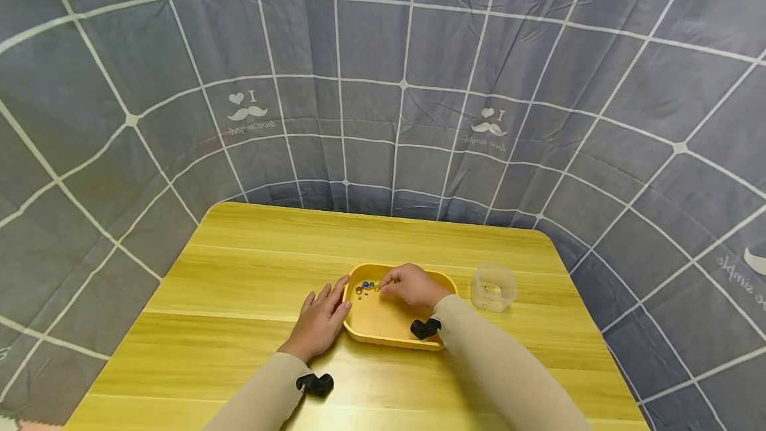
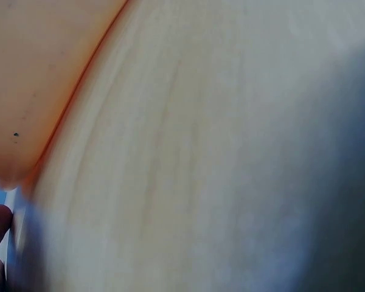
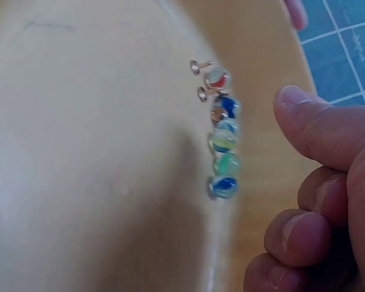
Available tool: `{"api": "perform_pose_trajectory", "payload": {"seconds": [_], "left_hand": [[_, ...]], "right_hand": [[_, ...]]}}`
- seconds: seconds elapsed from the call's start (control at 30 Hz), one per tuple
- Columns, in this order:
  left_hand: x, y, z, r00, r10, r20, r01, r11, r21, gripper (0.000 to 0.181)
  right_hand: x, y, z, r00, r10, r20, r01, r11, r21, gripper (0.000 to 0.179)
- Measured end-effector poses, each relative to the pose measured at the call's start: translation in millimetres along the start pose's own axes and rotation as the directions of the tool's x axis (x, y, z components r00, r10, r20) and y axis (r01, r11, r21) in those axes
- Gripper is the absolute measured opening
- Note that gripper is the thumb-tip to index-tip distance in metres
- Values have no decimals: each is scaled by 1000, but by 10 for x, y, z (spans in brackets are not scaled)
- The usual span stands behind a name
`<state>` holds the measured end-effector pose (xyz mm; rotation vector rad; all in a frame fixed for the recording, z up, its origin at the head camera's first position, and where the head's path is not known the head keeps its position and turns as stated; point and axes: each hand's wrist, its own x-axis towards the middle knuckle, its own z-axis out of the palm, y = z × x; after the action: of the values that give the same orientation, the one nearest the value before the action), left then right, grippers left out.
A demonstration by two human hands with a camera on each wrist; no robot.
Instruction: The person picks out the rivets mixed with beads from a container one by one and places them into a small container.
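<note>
A yellow tray [image 1: 383,321] has several glass marbles [image 3: 225,163] along the foot of its far wall, in blue, green, yellow and red swirls. Small metal pins [image 3: 202,93] with round heads lie among them. My right hand [image 1: 411,286] reaches into the tray, its fingertips close by the marbles in the head view. In the right wrist view its lower fingers are curled; whether a small thing is pinched, I cannot tell. My left hand [image 1: 320,321] rests against the tray's left side, fingers extended and touching the rim.
A clear square plastic container [image 1: 509,278] stands on the wood-grain table [image 1: 263,265] to the right of the tray. Black wrist-worn devices [image 1: 315,385] sit on both sleeves. A grey curtain [image 1: 371,112] with white grid lines hangs behind the table.
</note>
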<state>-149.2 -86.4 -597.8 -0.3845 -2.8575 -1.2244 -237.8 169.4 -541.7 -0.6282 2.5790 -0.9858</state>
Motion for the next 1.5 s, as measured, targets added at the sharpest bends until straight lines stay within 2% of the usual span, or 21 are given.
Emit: {"api": "perform_pose_trajectory", "payload": {"seconds": [0.37, 0.57, 0.83, 1.07, 1.23, 1.4, 1.5], "left_hand": [[-3, -17, 3, 1000, 13, -10, -13, 1000, -18, 58], [2, -8, 2, 999, 26, -21, -26, 1000, -2, 59], [18, 9, -6, 999, 30, -20, -30, 1000, -10, 59], [6, 32, -10, 997, 54, -52, -55, 998, -23, 57], [4, 28, -22, 998, 46, -37, -46, 999, -22, 58], [18, 29, -37, 1000, 23, -15, -23, 999, -22, 58], [21, 29, -40, 1000, 13, -7, -13, 1000, -24, 59]], "right_hand": [[-314, -49, -359, 998, 37, -47, -34, 998, 55, 20], [-502, -1, -644, 989, 60, -131, -54, 997, 53, 19], [-802, 284, -1057, 960, 83, -268, -83, 996, 13, 18], [-1073, 628, -1323, 920, 178, -349, -181, 983, 22, 24], [-1205, 836, -1404, 899, 224, -377, -242, 970, 1, 26], [-1306, 964, -1419, 893, 253, -373, -276, 961, -8, 30], [-1344, 1026, -1415, 883, 268, -386, -296, 955, -15, 30]]}}
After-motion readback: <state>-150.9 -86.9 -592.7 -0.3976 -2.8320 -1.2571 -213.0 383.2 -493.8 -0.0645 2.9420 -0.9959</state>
